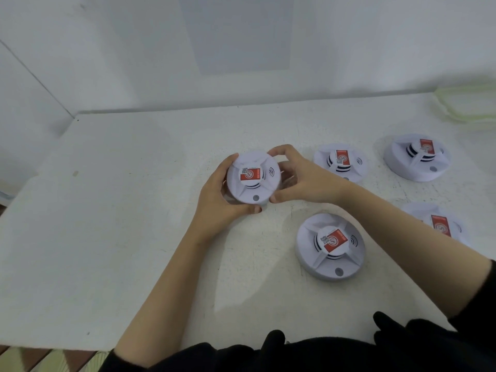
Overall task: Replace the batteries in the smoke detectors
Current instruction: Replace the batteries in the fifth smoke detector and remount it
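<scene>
White plastic filled both hands: one smoke detector (253, 178), sticker side up, low over the surface (134, 210). It was hard to tell if it touched. The left hand (220, 194) had its grip curled round the detector's left edge, with the thumb at the near rim. The right hand (300, 181) had its grip pinched on the right edge. So the detector sat right between the two grips.

A twist to open it seemed likely. The rim looked smooth, so it could slip out and drop. Twisting too hard might snap a little clip. Other detectors (340, 162) lay right of the held one, and an arm could bump the closest detector (330, 245).
</scene>
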A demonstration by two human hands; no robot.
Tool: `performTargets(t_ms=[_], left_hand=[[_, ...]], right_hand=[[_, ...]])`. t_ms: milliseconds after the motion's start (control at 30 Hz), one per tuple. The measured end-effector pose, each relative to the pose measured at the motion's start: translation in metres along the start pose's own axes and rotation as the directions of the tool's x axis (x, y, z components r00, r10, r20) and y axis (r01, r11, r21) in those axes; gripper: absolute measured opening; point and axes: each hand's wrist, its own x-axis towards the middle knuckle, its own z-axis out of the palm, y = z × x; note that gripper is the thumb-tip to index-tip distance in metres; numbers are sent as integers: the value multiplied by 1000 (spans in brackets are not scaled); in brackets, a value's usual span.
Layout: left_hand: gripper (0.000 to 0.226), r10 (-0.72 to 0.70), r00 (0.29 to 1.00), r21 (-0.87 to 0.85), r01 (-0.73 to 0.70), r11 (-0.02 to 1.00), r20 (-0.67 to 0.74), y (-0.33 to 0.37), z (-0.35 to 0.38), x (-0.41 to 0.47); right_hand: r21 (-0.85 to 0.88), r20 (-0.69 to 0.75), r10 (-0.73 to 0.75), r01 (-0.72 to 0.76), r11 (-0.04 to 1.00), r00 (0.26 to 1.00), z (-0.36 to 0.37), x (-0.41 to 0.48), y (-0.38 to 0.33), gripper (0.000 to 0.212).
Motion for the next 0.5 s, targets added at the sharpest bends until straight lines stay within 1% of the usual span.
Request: performTargets(t_ms=[100,133,267,367,433,500], left_hand=[[101,-8,1000,67,8,998,-2,-1,0,2],[103,-9,1000,100,9,995,3,-2,0,2],[111,-55,997,203,44,978,50,-6,0,8],[113,-28,996,310,0,951,88,-11,0,16],[109,-36,992,299,-2,954,120,-11,0,17],[111,-43,992,283,6,959,122,-8,1,15]], right_hand=[[-250,-64,-23,6,968,998,-4,-2,-1,75],[-290,-75,-33,10,957,997,-4,-3,-2,74],[-335,-68,-53,28,942,996,-3,-5,-2,59],[-363,-70,-64,34,931,995,-2,-6,-2,48],[-362,-94,-53,16,932,994,-1,-9,-1,46],[-364,-119,-45,-1,932,992,1,-12,-2,43]])
